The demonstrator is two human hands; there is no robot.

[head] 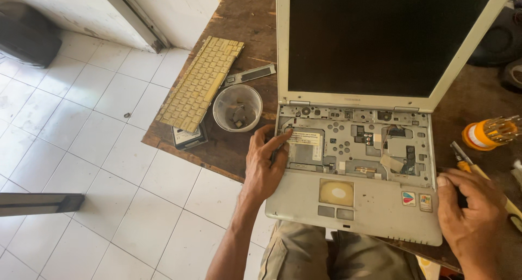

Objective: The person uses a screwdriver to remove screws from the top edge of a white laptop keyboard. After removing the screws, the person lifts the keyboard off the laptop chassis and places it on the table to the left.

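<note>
The left hand (265, 163) lies open and flat on the left side of the silver-white plastic laptop (356, 201), whose keyboard is removed. Its fingers (280, 140) are stretched and touch the bare grey metal frame near a white sticker; it holds nothing. The right hand (468, 209) rests at the right front corner of the laptop with the fingers curled. It seems to grip something dark against the laptop edge, but the view is poor there and I cannot tell what it is.

The laptop stands open between the two hands, with its dark screen up and its front edge hanging over the near edge of the dark brown wooden bench (228, 144).

Beyond the left hand there is one round clear plastic cup (237, 107) with small dark parts inside, and one yellowed detached keyboard (200, 83) lying slanted, with one narrow grey strip (251, 74) just beside it. One small dark flat box (189, 137) lies under the keyboard corner, at the bench edge.

Just beyond the right hand lies one yellow-handled screwdriver (466, 163), and further one orange round holder of screwdriver bits (489, 133).

To the left of the left hand the bench ends and white tiled floor (81, 149) begins. Between the cup and the left hand some bare bench remains.
</note>
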